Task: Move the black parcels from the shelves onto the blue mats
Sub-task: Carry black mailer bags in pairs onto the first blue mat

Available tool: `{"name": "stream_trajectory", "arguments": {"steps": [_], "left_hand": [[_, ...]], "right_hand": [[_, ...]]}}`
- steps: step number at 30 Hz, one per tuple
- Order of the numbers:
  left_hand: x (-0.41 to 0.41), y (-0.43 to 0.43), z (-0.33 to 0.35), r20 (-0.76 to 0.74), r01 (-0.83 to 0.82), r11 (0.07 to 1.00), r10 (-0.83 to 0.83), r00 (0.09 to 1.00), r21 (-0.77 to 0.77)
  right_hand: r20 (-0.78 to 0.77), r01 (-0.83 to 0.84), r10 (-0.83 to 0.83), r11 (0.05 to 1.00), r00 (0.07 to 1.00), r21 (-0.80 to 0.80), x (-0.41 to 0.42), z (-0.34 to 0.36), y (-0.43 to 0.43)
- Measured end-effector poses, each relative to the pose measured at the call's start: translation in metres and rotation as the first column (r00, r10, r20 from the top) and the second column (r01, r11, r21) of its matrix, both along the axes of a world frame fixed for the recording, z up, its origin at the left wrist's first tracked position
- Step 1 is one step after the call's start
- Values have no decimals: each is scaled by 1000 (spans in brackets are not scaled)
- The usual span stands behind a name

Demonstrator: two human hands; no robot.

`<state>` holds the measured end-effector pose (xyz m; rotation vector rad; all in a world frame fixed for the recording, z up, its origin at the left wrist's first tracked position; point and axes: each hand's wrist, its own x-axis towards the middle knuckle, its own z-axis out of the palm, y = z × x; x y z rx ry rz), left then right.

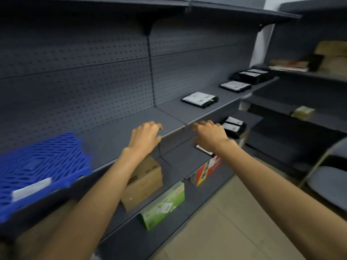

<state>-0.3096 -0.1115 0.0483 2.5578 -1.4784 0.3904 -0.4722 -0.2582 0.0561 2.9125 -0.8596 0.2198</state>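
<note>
The nearest black parcel (pixel 200 99) lies flat on the grey middle shelf (pixel 169 117) with its white label facing up. It is off to the right of both hands and touches neither. Further along the same shelf lies a second black parcel (pixel 235 86). Beyond it, at the far end, a cluster of black parcels (pixel 251 74) lies close together. On the shelf below, a lower pair of black parcels (pixel 233 126) sits side by side just past the right hand, and the corner of a labelled parcel (pixel 203 150) shows under the right wrist. The blue mat (pixel 41 166), a slotted plastic grid, lies at the left end of the middle shelf. It is blurred, and a white strip (pixel 31 188) sits near its front edge.

The left hand (pixel 145 136) is at the front edge of the middle shelf, fingers loosely curled and grasping nothing. I cannot tell whether it touches the shelf. The right hand (pixel 210 135) is level with it, just to the right and in front of the shelf edge, and it is also loosely curled and empty.

Below the arms, a brown cardboard box (pixel 144 182), a green box (pixel 163 205) and a red-and-yellow box (pixel 208 169) stand on the lower shelves. A perforated back panel (pixel 75 72) rises behind the middle shelf. To the right stand a second shelving unit (pixel 300 76) holding brown packets (pixel 330 53) and a grey folding chair (pixel 328 182) on the pale tiled floor (pixel 234 222).
</note>
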Motion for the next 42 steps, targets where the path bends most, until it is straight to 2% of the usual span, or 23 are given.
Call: {"name": "stream_trajectory", "arguments": {"steps": [11, 27, 34, 42], "left_hand": [[-83, -238, -7, -19, 248, 969, -248, 969, 19], [-89, -642, 4, -15, 416, 909, -416, 909, -36], [-91, -782, -12, -15, 397, 918, -397, 918, -7], [-90, -939, -15, -52, 248, 969, -248, 967, -5]], "right_hand": [[2, 216, -216, 976, 976, 6, -107, -21, -198], [-25, 388, -388, 921, 921, -22, -132, 1, -559], [-47, 386, -385, 922, 922, 14, -133, -22, -702], [-66, 276, -274, 961, 959, 24, -124, -15, -883]]}}
